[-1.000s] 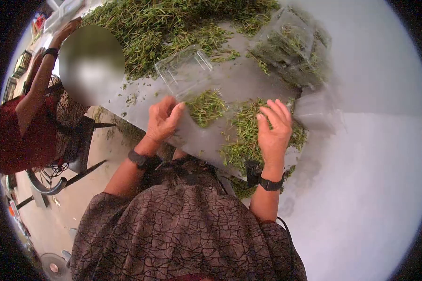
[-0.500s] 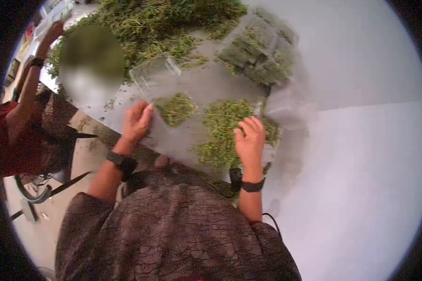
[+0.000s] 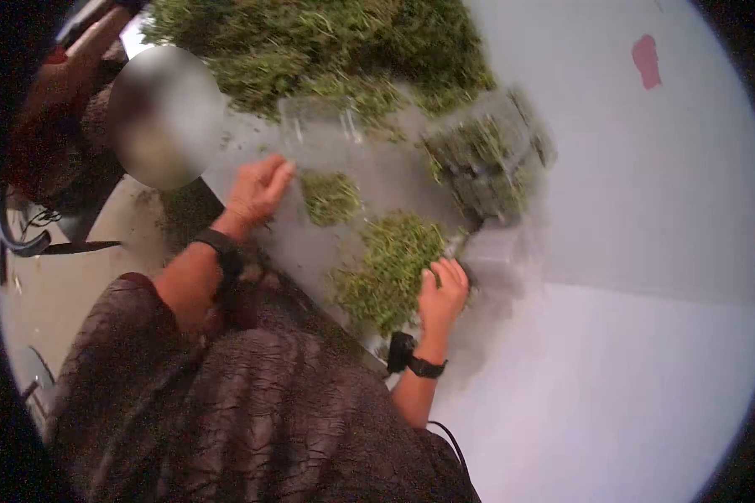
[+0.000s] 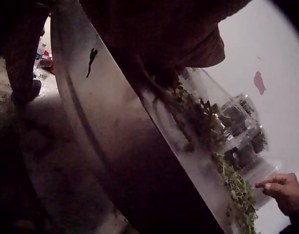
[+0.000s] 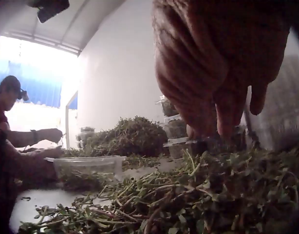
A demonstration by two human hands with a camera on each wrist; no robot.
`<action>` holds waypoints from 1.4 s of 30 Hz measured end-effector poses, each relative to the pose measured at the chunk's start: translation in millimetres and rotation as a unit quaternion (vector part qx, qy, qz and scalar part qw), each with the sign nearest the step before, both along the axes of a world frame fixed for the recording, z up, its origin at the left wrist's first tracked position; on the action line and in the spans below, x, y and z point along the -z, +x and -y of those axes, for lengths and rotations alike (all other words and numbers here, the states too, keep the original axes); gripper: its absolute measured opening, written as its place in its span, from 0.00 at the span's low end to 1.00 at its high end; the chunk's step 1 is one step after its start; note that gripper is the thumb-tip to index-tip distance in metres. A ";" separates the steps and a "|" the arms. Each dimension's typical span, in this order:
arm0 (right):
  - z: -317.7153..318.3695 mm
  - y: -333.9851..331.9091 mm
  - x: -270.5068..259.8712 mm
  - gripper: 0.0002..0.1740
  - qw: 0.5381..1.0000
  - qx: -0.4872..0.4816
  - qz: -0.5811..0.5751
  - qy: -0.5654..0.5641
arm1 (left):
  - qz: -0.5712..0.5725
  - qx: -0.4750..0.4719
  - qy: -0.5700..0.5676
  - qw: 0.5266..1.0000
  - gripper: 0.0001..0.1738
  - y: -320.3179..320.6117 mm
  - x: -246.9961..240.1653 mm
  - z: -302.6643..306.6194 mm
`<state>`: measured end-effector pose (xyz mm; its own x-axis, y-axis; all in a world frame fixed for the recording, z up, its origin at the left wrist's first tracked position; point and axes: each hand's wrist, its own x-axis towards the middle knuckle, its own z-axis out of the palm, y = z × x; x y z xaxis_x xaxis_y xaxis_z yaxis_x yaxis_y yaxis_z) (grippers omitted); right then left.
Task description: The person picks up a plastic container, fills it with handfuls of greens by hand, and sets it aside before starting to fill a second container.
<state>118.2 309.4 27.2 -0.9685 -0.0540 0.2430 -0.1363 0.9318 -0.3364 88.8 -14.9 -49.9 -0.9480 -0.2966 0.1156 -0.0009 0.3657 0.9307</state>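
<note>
A clear plastic container (image 3: 330,199) lies on the table with green sprigs in it, its clear lid (image 3: 320,124) folded open behind. My left hand (image 3: 260,191) pinches the container's left edge, thumb and fingers close together. In the right wrist view that container (image 5: 88,168) shows its rim, with the left hand (image 5: 35,161) right at it. A loose heap of sprigs (image 3: 394,264) spreads between my hands. My right hand (image 3: 443,295) hovers at the heap's right side with fingers loosely bent and nothing visible in them; the right wrist view shows its fingers (image 5: 227,114) hanging over the sprigs.
A large mound of greens (image 3: 344,50) covers the back of the table. Stacked filled containers (image 3: 486,151) stand at the back right, with stacked clear plastic containers (image 3: 497,251) in front. A white wall (image 3: 612,210) rises on the right. Another person (image 5: 13,112) works at the left.
The head view has turned, shifting the scene. My right hand has moved from above the heap to its near right side. My left hand stays at the container's edge.
</note>
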 end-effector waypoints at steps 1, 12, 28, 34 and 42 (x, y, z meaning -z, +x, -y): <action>1.2 -2.3 -2.2 0.11 1.000 0.026 0.003 0.007 | -0.012 0.010 0.005 1.000 0.16 0.6 -1.2 -1.6; -8.1 -52.5 13.5 0.17 0.996 0.049 -0.009 0.068 | 0.000 0.033 0.035 0.999 0.18 0.5 -0.2 1.8; -15.0 -87.2 30.3 0.07 0.985 0.045 0.091 0.141 | 0.002 0.031 -0.048 0.998 0.18 1.6 -12.6 0.0; -3.6 -74.7 -4.3 0.06 0.988 0.015 0.083 -0.127 | -0.020 0.027 -0.046 0.998 0.18 0.3 -5.1 -0.6; 1.1 -83.5 -2.8 0.08 0.997 -0.072 0.021 -0.014 | -0.022 0.027 -0.069 0.997 0.18 -0.3 -10.2 -0.4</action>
<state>34.7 308.3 30.0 -0.9605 -0.1872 0.2061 -0.2536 0.8937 -0.3702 88.5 -14.4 -39.7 -0.9553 -0.2227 0.1945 0.0631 0.4893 0.8699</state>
